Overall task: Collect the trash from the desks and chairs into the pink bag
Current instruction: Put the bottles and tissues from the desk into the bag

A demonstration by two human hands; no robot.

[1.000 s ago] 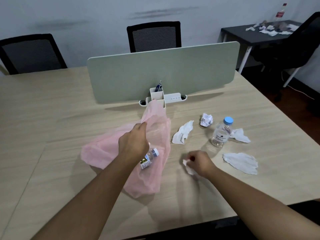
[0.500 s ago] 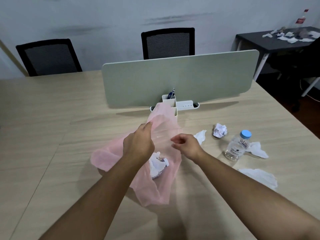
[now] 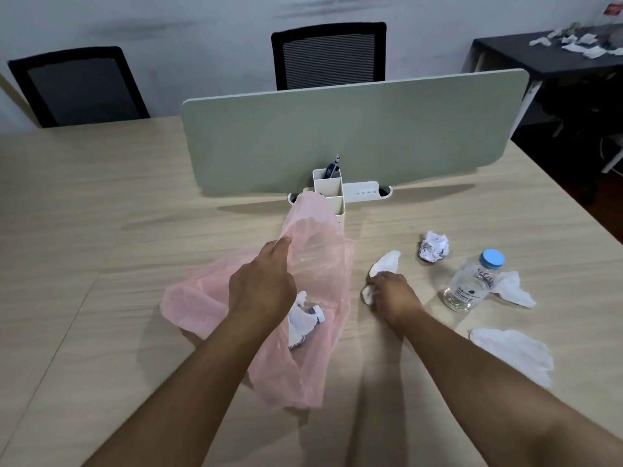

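Translucent pink bag (image 3: 313, 264) held open, bottle (image 3: 305, 323) and tissue inside

Left part of counter (image 3: 84, 230): bare wood, wide passage. Centre blocked: pink bag (image 3: 317, 261) held up by left grip (image 3: 261, 286), pen holder (image 3: 328, 193) right behind it, divider screen (image 3: 354, 129) walls off the far side. Narrow gap between bag and right grip (image 3: 392, 294), which pinches crumpled tissue (image 3: 386, 262). Right side cluttered: paper ball (image 3: 434, 246), upright bottle (image 3: 472, 284), second tissue (image 3: 515, 291) just beside it, flat tissue (image 3: 512, 352) near the right forearm. Open strip between paper ball and divider base.
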